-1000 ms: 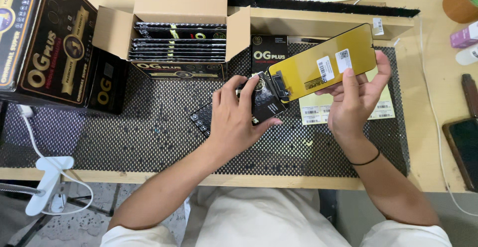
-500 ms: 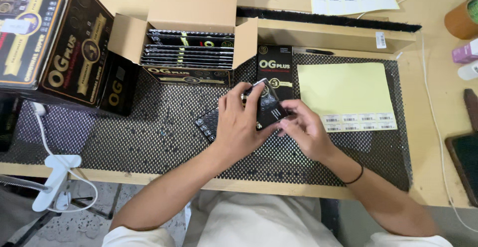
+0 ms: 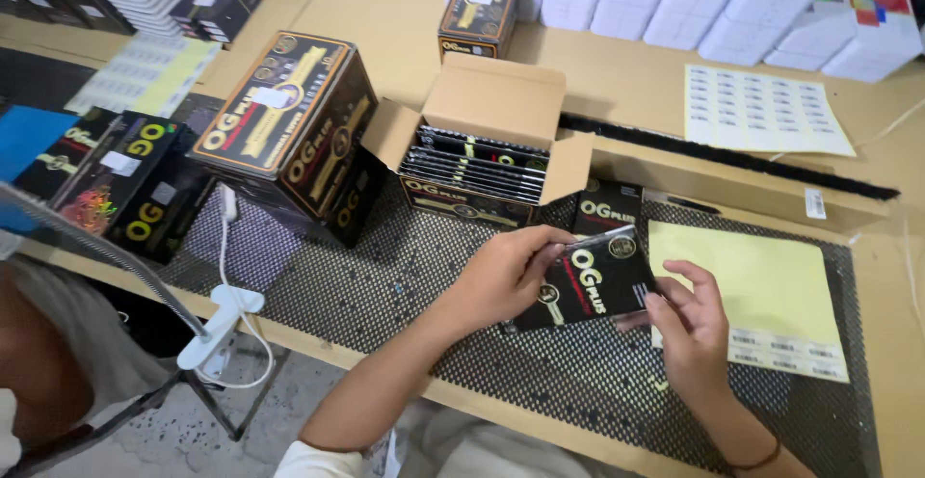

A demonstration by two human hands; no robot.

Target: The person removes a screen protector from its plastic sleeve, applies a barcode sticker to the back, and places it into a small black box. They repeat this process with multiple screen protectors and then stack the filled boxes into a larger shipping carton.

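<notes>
Both hands, left (image 3: 501, 276) and right (image 3: 689, 329), clamp 1 flat black packet (image 3: 586, 290). Long axis runs lower-left to upper-right, tilted. Glossy face with yellow lettering points up.

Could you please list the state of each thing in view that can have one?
Small black packet: held off the mat, tilted.
Left hand: gripping the packet's left edge.
Right hand: fingers at the packet's right side.
Cardboard box: flaps open, filled with black packets on edge.
Yellow sheet: lying flat on the mat.
Large black carton: closed.

Flat black packet (image 3: 586, 285) between both hands' fingertips
</notes>
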